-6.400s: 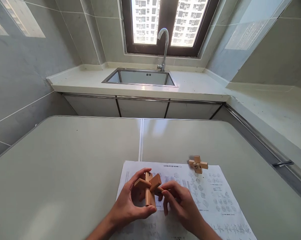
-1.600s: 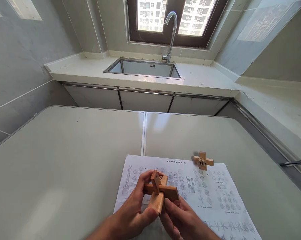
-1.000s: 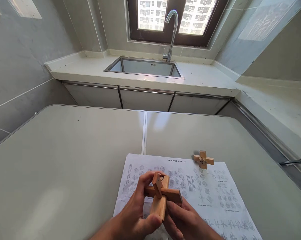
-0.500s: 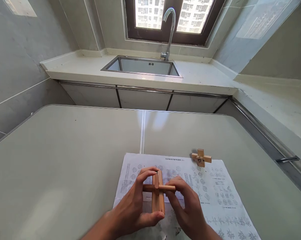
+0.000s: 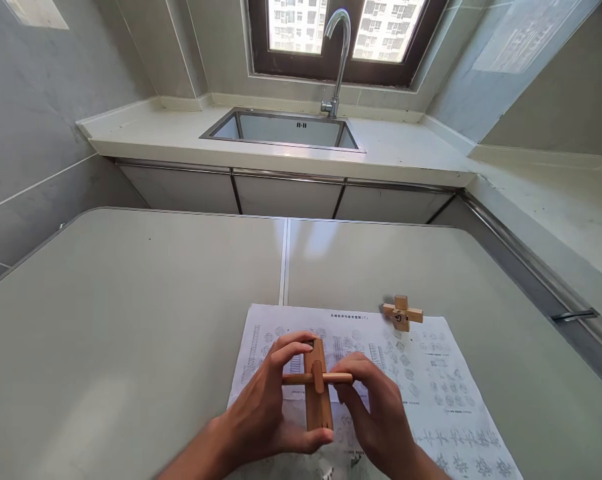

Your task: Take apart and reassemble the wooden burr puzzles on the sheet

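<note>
A wooden interlocking puzzle (image 5: 318,403) is held between my two hands above a printed sheet (image 5: 381,427). It has a long upright block crossed by a thin horizontal stick, with a short rounded piece at the crossing. My left hand (image 5: 273,400) grips the block's far end with the fingers and its near end with the thumb. The stick's right end is pinched between thumb and fingers of my right hand (image 5: 373,407). A second wooden puzzle (image 5: 401,313), cross-shaped with a dark mark, lies on the sheet's far edge, apart from both hands.
The sheet with small drawings lies on a pale table (image 5: 131,320) with a seam down its middle. Beyond stand a counter (image 5: 145,137), a sink (image 5: 285,130) and a faucet (image 5: 341,60) below a window. Another counter (image 5: 555,200) runs along the right.
The puzzle in my hands has turned slightly, so its broad face and the rounded piece at the crossing show more. Both hands keep their grip. The second puzzle has stayed in place.
</note>
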`<state>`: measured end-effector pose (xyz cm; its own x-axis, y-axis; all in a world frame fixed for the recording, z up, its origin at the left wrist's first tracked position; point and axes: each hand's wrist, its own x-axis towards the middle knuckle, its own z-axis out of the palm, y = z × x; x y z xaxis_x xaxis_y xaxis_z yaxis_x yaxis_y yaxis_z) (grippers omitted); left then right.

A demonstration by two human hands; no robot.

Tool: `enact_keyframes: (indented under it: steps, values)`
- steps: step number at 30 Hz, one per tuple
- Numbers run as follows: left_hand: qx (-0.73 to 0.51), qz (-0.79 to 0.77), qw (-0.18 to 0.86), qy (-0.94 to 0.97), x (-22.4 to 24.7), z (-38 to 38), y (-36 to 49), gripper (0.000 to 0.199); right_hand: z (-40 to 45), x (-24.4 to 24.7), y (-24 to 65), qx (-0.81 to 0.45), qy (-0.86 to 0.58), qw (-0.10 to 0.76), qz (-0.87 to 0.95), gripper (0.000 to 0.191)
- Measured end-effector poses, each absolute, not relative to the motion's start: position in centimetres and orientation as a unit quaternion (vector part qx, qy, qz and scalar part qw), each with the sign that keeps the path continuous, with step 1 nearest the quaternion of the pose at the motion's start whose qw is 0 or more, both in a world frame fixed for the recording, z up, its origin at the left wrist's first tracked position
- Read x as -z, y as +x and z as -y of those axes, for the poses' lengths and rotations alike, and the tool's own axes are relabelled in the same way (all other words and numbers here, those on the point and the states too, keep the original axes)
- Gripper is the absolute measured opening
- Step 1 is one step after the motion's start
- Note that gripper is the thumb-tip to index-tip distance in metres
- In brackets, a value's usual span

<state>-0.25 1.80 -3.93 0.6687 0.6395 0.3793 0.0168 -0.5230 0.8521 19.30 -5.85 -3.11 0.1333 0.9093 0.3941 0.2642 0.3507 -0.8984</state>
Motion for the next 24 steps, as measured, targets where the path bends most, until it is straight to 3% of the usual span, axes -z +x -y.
enact_keyframes:
  steps: [19, 24]
  values:
    - [-0.412, -0.210, 0.424, 0.779, 3.5, -2.4, -0.4, 0.097, 5.5, 3.5, 19.9, -0.422, -0.451, 0.574, 0.537, 0.007]
    - [-0.402, -0.194, 0.437, 0.781, 3.2, -2.7, -0.5, 0.099, 5.3, 3.5, 20.3, -0.454, -0.425, 0.562, 0.545, 0.012]
